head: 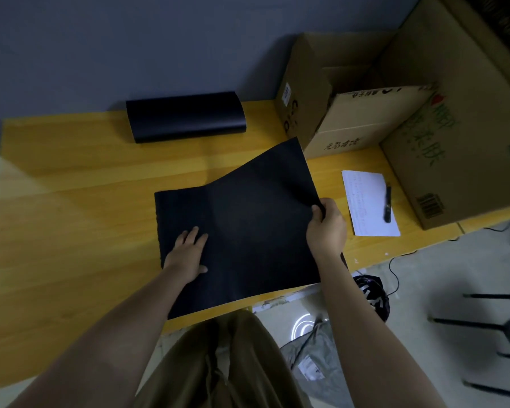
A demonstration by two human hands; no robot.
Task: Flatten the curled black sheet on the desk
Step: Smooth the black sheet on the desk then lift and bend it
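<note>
A large black sheet (248,225) lies on the yellow wooden desk (71,201), its near edge hanging over the desk's front. My left hand (187,254) presses flat on the sheet's left part, fingers spread. My right hand (326,228) pinches the sheet's right edge and holds that side lifted off the desk, so the far right corner rises toward the boxes. A crease runs through the sheet's middle.
A second black sheet, curled into a roll (186,117), rests at the desk's back by the grey wall. Cardboard boxes (365,113) stand at the right. A white paper (368,201) with a black pen (387,206) lies next to them. Bags and chair legs are on the floor.
</note>
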